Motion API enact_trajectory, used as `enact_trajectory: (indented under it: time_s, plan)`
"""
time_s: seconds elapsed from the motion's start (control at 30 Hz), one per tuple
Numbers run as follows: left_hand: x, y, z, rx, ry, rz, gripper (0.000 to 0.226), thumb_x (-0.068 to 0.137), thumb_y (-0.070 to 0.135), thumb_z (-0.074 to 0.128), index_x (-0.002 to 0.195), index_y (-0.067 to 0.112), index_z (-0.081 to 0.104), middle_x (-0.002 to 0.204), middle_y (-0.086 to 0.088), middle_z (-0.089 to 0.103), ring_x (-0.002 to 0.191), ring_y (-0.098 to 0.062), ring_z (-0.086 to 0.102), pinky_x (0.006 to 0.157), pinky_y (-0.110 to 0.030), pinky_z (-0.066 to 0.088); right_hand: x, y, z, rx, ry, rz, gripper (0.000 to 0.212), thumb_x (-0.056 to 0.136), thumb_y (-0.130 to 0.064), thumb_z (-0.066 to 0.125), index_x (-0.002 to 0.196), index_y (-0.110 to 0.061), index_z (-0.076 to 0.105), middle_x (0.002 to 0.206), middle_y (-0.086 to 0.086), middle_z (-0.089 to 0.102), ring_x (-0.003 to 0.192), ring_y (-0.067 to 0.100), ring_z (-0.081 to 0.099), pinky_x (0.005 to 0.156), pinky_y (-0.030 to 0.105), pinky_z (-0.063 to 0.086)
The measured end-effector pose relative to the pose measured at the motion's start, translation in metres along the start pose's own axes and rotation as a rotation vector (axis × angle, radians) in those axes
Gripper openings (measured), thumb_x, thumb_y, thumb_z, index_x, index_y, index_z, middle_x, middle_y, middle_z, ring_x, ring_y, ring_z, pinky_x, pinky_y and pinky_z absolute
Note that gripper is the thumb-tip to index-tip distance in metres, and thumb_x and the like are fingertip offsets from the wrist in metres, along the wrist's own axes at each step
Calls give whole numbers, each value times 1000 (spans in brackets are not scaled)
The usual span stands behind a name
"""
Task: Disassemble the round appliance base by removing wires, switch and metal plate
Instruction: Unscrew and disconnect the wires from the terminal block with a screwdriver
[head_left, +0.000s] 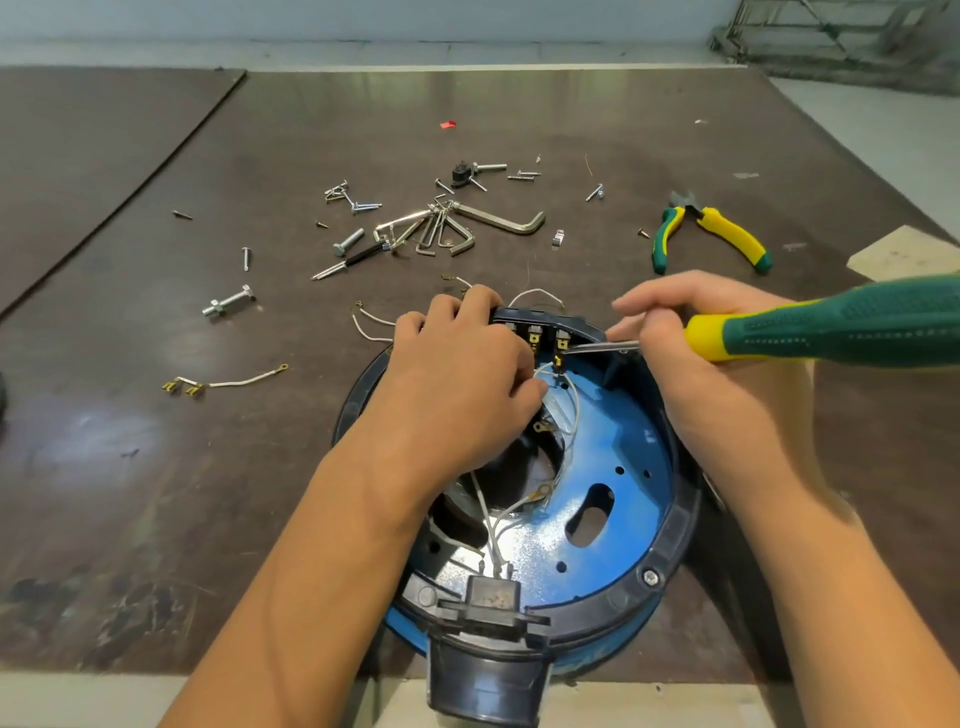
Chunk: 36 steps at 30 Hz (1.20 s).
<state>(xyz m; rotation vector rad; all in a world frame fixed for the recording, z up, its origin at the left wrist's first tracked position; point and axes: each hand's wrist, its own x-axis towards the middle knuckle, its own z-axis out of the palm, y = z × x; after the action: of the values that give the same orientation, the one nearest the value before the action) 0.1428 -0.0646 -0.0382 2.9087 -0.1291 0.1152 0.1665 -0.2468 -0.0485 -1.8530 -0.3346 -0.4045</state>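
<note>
Left hand (457, 384) grips the base (680, 519), hiding its rim; pliers (727, 232) (yellow-green) lie beyond.

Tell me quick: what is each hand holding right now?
Left hand: fingers curled over the far rim of the round base, gripping it.
Right hand: holding the screwdriver, tip at the switch terminals.

Single head view, wide-angle, facing forward and down. Table (130, 441) fills frame; round base (673, 535) very near at 6 o'clock, wall (363, 21) far at 12 o'clock.
</note>
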Motion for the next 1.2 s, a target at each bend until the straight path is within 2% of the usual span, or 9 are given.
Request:
enact_trajectory:
  time_s: [0.1, 0.33, 0.6, 0.7, 0.8, 0.9, 1.03, 1.13, 1.2]
  plan:
    - [0, 0, 0, 6, 3, -2, 25, 95, 52, 54, 98, 35, 72, 140, 0, 42, 127, -25, 39, 105, -46, 29, 8, 0, 2, 17, 41, -29, 25, 87, -16, 54, 90, -29, 75, 77, -5, 75, 71, 11, 72, 69, 28, 58]
    - [0, 1, 0, -2, 18, 3, 23, 96, 49, 53, 97, 34, 70, 139, -1, 43, 126, -27, 41, 105, -44, 30, 16, -7, 10, 25, 71, -59, 18, 83, 3, 55, 80, -11, 67, 70, 12, 68, 64, -5, 63, 63, 9, 46]
    - [0, 0, 0, -4, 18, 5, 21, 95, 51, 54, 96, 35, 68, 137, -1, 44, 125, -28, 41, 105, -46, 30, 26, -6, 10, 88, 126, 4, 26, 80, -3, 53, 68, -22, 65, 61, 5, 64, 56, 6, 69, 58, 25, 53]
    - [0, 0, 0, -7, 18, 9, 21, 95, 51, 54, 96, 36, 68, 138, -1, 44, 126, -27, 41, 105, -46, 30, 25, -2, 8, 79, 102, -14, 25, 82, -2, 52, 74, -20, 67, 65, 16, 66, 58, 7, 69, 63, 29, 54]
    - [0, -1, 0, -15, 22, 12, 20, 95, 51, 54, 95, 36, 68, 139, 1, 43, 127, -26, 40, 105, -45, 29, 23, 4, 1, 84, 50, -21, 20, 91, -4, 55, 90, -14, 72, 68, 8, 68, 64, 14, 71, 71, 34, 57]
    - [0, -1, 0, -15, 24, 15, 21, 95, 51, 55, 94, 36, 68, 139, 1, 43, 127, -26, 40, 105, -45, 29, 23, 7, -3, 91, 30, -46, 13, 98, -10, 62, 103, -12, 74, 74, 5, 70, 67, 12, 73, 73, 26, 54]
    - [0, -1, 1, -7, 24, 17, 21, 95, 52, 55, 93, 36, 68, 140, 1, 43, 127, -27, 40, 106, -45, 29, 20, 8, 1, 88, 89, -85, 10, 99, -10, 65, 103, -6, 74, 77, 7, 72, 65, 0, 70, 78, 7, 47]
    - [0, -1, 1, -2, 19, 17, 20, 95, 51, 55, 93, 35, 67, 140, 0, 42, 128, -28, 40, 106, -45, 29, 21, 8, 3, 90, 108, -91, 9, 99, -9, 65, 102, -7, 73, 77, 6, 71, 64, 0, 70, 79, 7, 46]
    - [0, -1, 1, 2, 20, 17, 20, 95, 50, 55, 93, 35, 68, 140, 0, 42, 127, -28, 40, 106, -45, 29, 22, 9, 3, 115, 122, -78, 10, 99, -9, 65, 104, -9, 73, 81, 10, 71, 67, 8, 73, 78, 14, 51]
